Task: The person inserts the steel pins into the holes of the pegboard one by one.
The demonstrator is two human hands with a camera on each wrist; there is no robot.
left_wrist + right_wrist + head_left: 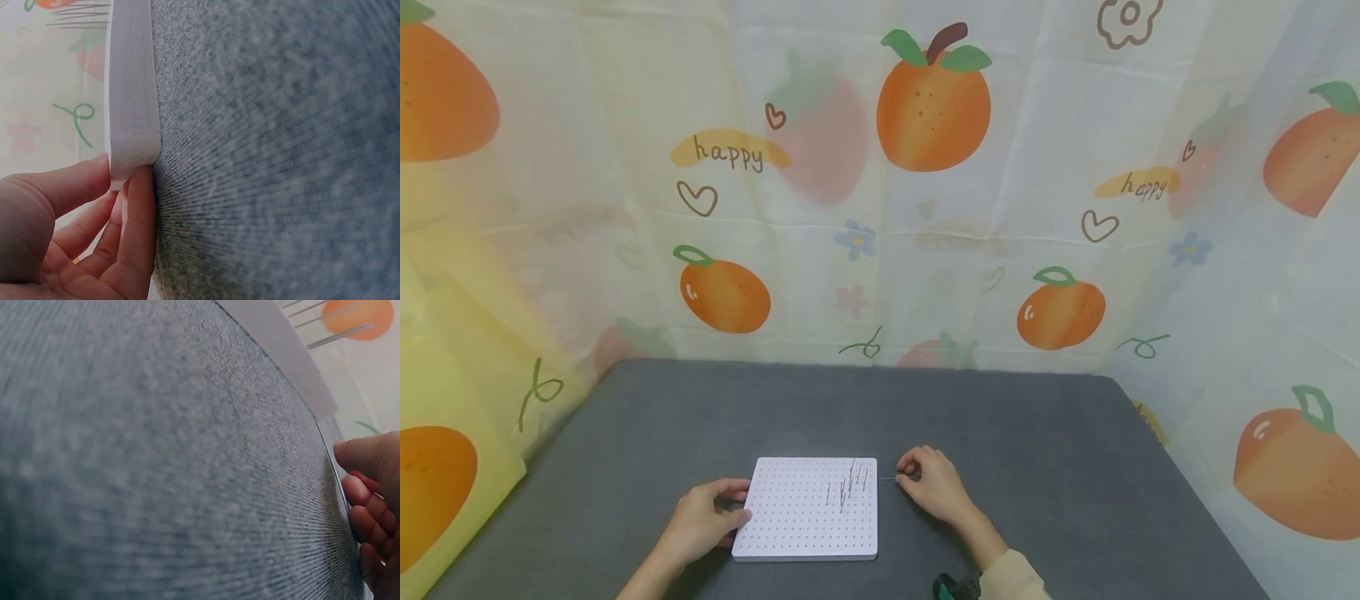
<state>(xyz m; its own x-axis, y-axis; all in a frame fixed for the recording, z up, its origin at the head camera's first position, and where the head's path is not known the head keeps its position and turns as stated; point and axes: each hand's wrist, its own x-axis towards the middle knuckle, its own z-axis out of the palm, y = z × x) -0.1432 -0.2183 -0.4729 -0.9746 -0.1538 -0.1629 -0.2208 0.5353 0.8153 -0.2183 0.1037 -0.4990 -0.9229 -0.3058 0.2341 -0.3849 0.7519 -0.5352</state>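
Note:
A white square pegboard [790, 517] with rows of small holes lies flat on the dark table. Several thin metal pins [842, 498] stand upright in its right half. My left hand [696, 521] grips the board's left edge; in the left wrist view the thumb [81, 181] lies against the top rim and fingers sit at the side and underneath. Just off the board's right edge, my right hand [936, 483] pinches another thin metal pin [887, 478], which lies nearly level and points left. In the right wrist view the curled fingers [365, 522] are close to the table surface.
The grey table [1037, 433] stretches around the board. A fabric curtain [925, 250] printed with oranges and hearts hangs behind it and at both sides. A dark strap-like object [955, 587] shows by the right sleeve [1011, 575].

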